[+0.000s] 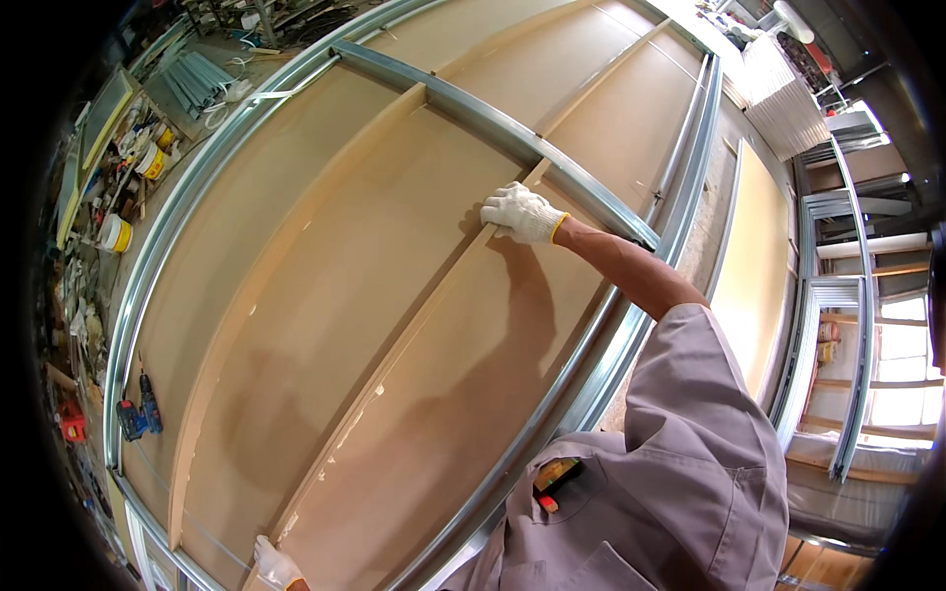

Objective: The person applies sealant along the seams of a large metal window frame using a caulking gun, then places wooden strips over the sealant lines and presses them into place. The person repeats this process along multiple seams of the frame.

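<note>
My right hand (522, 213), in a white knit glove with a yellow cuff edge, closes its fingers over a long tan wooden strip (396, 366), close to a steel crossbar (478, 115). At the strip's near end, low in the picture, my gloved left hand (277, 565) grips it too, partly cut off by the lower edge. The strip lies lengthwise over a large tan board (325, 236) inside a metal frame (163, 251). Whitish, flaky bits cling along its side. A second wooden strip (258, 281) runs about parallel on the left.
A cordless drill (148, 402) rests at the frame's left side. Buckets (115, 234), metal strips (192, 79) and scrap clutter the floor on the left. On the right lie a pale panel (754, 256), a stack of white sheets (783, 98) and metal-framed racking (857, 325).
</note>
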Demonstrator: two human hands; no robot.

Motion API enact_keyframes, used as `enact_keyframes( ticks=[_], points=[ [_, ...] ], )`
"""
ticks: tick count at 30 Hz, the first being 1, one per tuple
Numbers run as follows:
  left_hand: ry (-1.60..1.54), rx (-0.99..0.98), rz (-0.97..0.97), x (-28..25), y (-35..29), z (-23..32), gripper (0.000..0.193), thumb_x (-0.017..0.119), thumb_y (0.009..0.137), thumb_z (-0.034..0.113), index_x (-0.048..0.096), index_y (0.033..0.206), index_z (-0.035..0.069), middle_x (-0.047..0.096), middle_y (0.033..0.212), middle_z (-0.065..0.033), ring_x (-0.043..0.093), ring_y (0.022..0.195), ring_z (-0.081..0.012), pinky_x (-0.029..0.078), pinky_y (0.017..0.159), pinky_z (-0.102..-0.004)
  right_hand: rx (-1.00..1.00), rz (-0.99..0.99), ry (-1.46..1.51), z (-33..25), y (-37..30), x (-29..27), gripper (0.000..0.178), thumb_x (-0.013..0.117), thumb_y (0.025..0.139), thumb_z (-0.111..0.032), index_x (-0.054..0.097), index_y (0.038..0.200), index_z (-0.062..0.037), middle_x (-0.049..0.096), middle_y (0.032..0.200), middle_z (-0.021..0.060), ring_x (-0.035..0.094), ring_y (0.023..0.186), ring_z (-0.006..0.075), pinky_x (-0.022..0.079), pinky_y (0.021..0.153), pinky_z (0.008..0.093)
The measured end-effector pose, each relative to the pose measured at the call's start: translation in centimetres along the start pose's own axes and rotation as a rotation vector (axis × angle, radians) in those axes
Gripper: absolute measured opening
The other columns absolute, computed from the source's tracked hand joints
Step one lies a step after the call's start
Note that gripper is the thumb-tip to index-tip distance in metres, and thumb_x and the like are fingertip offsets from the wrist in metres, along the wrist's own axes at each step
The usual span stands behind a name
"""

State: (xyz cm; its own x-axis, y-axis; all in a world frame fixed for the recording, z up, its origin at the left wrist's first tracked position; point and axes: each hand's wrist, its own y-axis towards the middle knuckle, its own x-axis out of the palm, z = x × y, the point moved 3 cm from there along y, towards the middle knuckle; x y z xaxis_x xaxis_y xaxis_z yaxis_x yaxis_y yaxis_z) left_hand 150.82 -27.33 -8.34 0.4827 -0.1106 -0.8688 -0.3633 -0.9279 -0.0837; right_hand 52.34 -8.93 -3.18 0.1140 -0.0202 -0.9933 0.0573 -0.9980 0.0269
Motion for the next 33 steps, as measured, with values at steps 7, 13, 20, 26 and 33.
enact_keyframes(
  ticks=[7, 13, 20, 26, 33],
  points=[
    [-0.168, -0.066, -0.102, -4.6, 2.4, 4.2, 0.030, 0.077, 0.084, 0.006, 0.060, 0.109, 0.006, 0.067, 0.110, -0.0165, 0.064, 0.109, -0.0394, 0.053, 0.094, -0.0492, 0.040, -0.045, -0.028, 0.1, -0.6, 0.3, 0.032, 0.083, 0.080, -0.026, 0.064, 0.104, -0.0145, 0.067, 0.106, 0.0053, 0.065, 0.107, 0.0305, 0.049, 0.095, 0.0472],
    [-0.160, -0.129, -0.137, -6.1, 3.1, 5.9, 0.033, 0.080, 0.082, 0.008, 0.061, 0.108, 0.007, 0.068, 0.110, -0.0141, 0.065, 0.110, -0.0373, 0.053, 0.097, -0.0470, 0.084, -0.125, -0.006, 0.8, -0.7, 0.0, 0.035, 0.085, 0.079, -0.023, 0.064, 0.105, -0.0142, 0.067, 0.107, 0.0064, 0.064, 0.109, 0.0311, 0.048, 0.096, 0.0479],
    [-0.371, -0.071, 0.218, 1.8, -2.0, 2.3, 0.032, 0.054, 0.101, 0.014, 0.071, 0.128, 0.004, 0.072, 0.123, -0.0210, 0.067, 0.116, -0.0385, 0.050, 0.105, -0.0530, 0.001, 0.002, -0.055, -0.9, 1.0, 0.0, 0.049, 0.076, 0.082, -0.018, 0.065, 0.130, -0.0131, 0.068, 0.128, 0.0134, 0.061, 0.121, 0.0383, 0.047, 0.103, 0.0522],
    [-0.031, -0.201, 0.110, -5.5, 2.4, 6.4, 0.053, 0.062, 0.092, 0.018, 0.054, 0.143, 0.009, 0.056, 0.149, -0.0133, 0.050, 0.141, -0.0341, 0.038, 0.119, -0.0522, -0.005, -0.091, -0.051, 0.8, -1.3, 0.5, 0.073, 0.085, 0.070, -0.028, 0.059, 0.135, -0.0045, 0.062, 0.128, 0.0199, 0.056, 0.125, 0.0419, 0.040, 0.114, 0.0550],
    [-0.457, -0.555, 0.257, -9.4, -7.2, 12.3, 0.063, 0.070, 0.090, 0.017, 0.048, 0.147, 0.000, 0.053, 0.149, -0.0230, 0.046, 0.143, -0.0435, 0.034, 0.121, -0.0569, -0.129, 0.013, 0.004, -10.4, 0.4, -1.0, 0.072, 0.084, 0.083, -0.031, 0.054, 0.143, -0.0054, 0.056, 0.143, 0.0201, 0.048, 0.139, 0.0423, 0.030, 0.124, 0.0570]
  ],
)
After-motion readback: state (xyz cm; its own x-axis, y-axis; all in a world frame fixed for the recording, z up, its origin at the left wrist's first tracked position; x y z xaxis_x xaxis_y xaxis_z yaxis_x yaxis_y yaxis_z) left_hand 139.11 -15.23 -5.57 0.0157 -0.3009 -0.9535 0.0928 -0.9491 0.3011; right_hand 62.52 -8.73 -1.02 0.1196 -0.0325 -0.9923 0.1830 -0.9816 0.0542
